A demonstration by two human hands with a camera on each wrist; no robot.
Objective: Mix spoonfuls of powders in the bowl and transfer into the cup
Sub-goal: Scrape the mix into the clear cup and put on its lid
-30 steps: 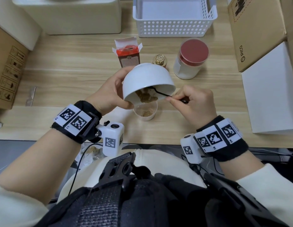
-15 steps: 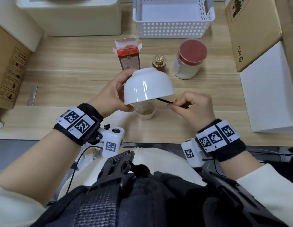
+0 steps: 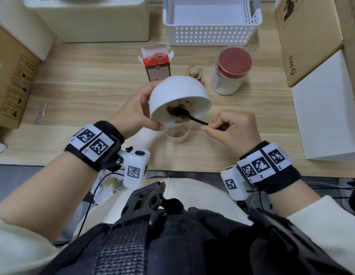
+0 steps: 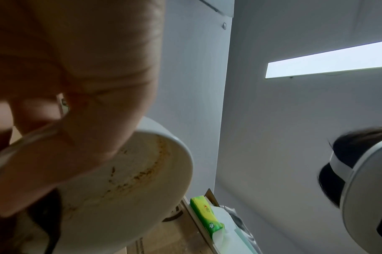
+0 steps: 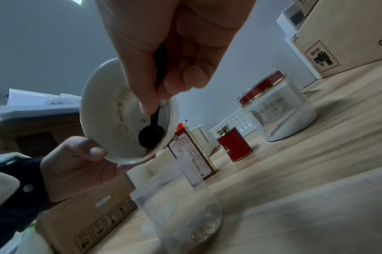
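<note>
The left hand (image 3: 133, 114) grips the round white ceramic bowl (image 3: 177, 92) by its rim, thumb on the inner wall, the other fingers (image 3: 150, 90) curled round the outside. The bowl is raised off the light wooden counter (image 3: 83, 80) and tipped steeply, its opening facing down and toward the person, directly above the small clear plastic cup (image 3: 177, 133). The cup stands upright on the counter and contains a thin layer of brown powder (image 3: 177, 133). Brown powder residue clings to the bowl's inner wall.

The right hand (image 3: 235, 129) pinches the handle of the slim black plastic spoon (image 3: 189, 117) between curled fingers and thumb. The spoon head lies inside the bowl, against the lower inner wall near the rim, in the residue.

Behind the bowl, on the counter, stand an opened red-and-brown carton (image 3: 157, 65), a small red tin with a gold cap (image 3: 194, 73) and a clear jar with a red lid (image 3: 231, 70) holding white powder. A white perforated plastic basket (image 3: 211, 34) sits further back. A brown cardboard box (image 3: 305, 40) and a flat white box (image 3: 327, 112) lie at the right.
</note>
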